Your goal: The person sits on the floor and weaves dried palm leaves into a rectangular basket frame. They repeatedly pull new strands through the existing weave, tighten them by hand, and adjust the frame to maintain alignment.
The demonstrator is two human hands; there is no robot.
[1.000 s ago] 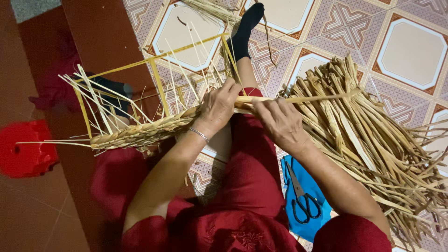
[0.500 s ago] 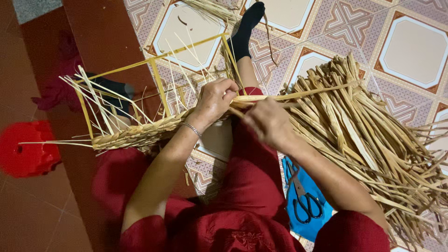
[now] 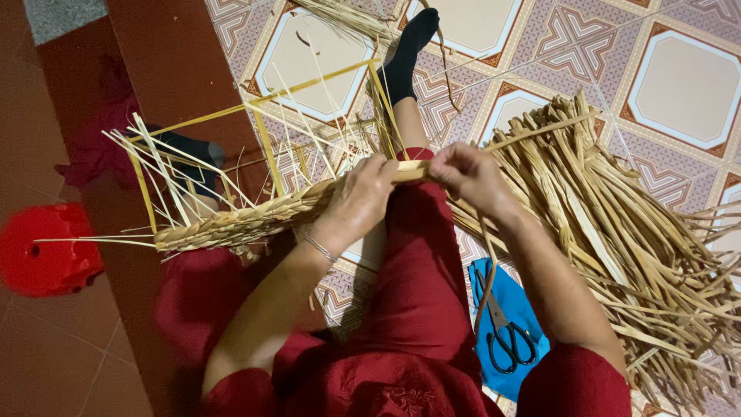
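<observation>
I sit on a tiled floor with a braided straw band (image 3: 247, 220) stretched across my lap. My left hand (image 3: 356, 202) grips the braid at its working end. My right hand (image 3: 467, 174) pinches a flat straw strand (image 3: 532, 133) right beside the left, pulling it over the braid's end. Loose stalks stick out from the braid's far left end, near a thin yellow frame (image 3: 266, 147). A large pile of dried straw strips (image 3: 617, 232) fans out to my right, touching my right forearm.
Black-handled scissors (image 3: 505, 340) lie on a blue cloth (image 3: 525, 309) by my right knee. A red plastic object (image 3: 42, 251) sits on the brown floor at the left. My black-socked feet (image 3: 409, 46) rest on the patterned tiles ahead, with more straw (image 3: 347, 15) beyond.
My right hand has shifted left along the strand and closer to the left hand at the braid's end. The braid has stayed across my lap.
</observation>
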